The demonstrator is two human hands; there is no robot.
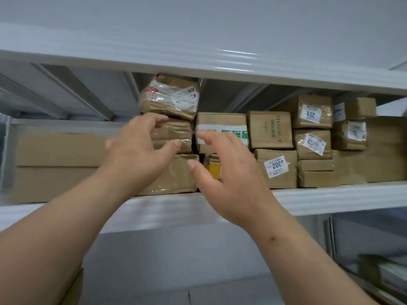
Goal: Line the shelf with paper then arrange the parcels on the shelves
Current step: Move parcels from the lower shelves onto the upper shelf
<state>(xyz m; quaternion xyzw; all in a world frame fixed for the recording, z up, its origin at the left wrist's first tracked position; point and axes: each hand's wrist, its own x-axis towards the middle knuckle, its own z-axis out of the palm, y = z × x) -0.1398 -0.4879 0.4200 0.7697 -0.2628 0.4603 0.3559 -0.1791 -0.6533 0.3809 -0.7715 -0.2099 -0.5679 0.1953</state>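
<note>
Two hands were up at frame centre, arranging step underway. Left hand (136, 148) had fingers spread and loosely curved against the middle parcel (174, 135) of a three-high stack, not clamped; right hand (229, 172) hung open, holding nothing (just beside the taped box (222, 128)). Shelf (330, 198) looked nearly full; lining paper wasn't visible. Next prob. called for squaring the stack w/ both hands.
</note>
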